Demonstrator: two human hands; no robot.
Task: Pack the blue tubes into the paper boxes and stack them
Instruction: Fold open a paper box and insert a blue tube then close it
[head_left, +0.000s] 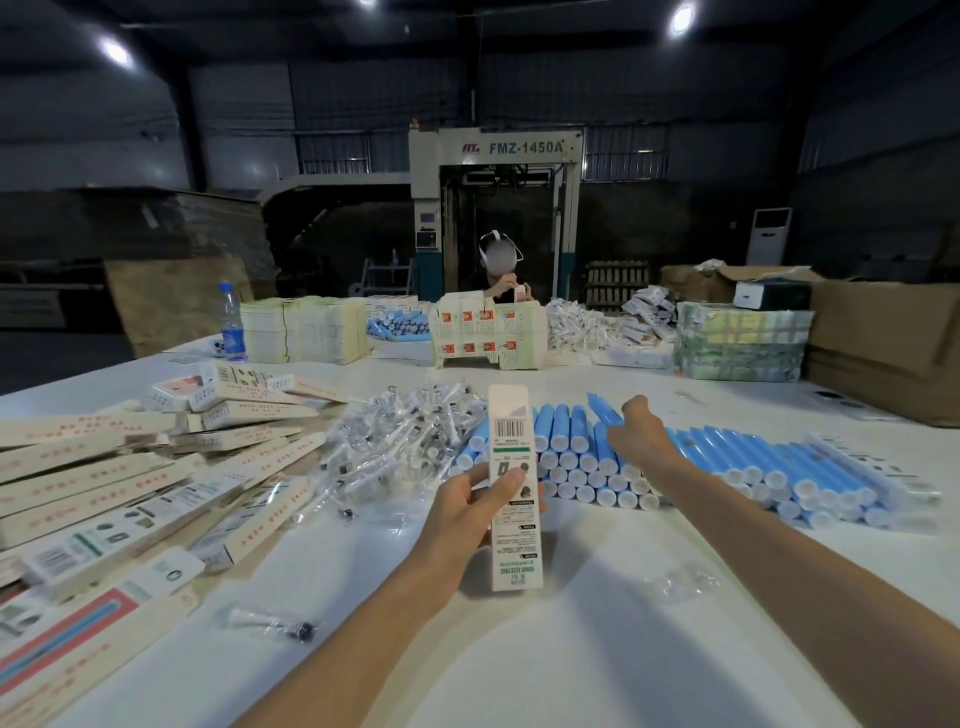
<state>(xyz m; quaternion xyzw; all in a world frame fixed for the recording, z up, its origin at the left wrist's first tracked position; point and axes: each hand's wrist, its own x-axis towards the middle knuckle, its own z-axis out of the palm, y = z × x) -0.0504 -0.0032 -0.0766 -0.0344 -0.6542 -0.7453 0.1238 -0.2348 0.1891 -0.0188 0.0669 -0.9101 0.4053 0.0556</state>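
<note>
White table (571, 649), left hand (467, 506) grip curled round paper box (509, 415) — long axis pointing away, right hand (636, 434) pinching blue tube (602, 408)

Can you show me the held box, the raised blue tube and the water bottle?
paper box (510, 428): head view, on its barcode.
blue tube (602, 408): head view, on its raised end.
water bottle (232, 327): head view, on its blue label.

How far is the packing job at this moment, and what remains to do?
Done: a loose heap of boxes lies at the left; whether they are filled cannot be told. In hand: the left hand holds a paper box with its top flap up, and the right hand seems to grip a blue tube. Left: the large tube pile and neat stacking.
</note>
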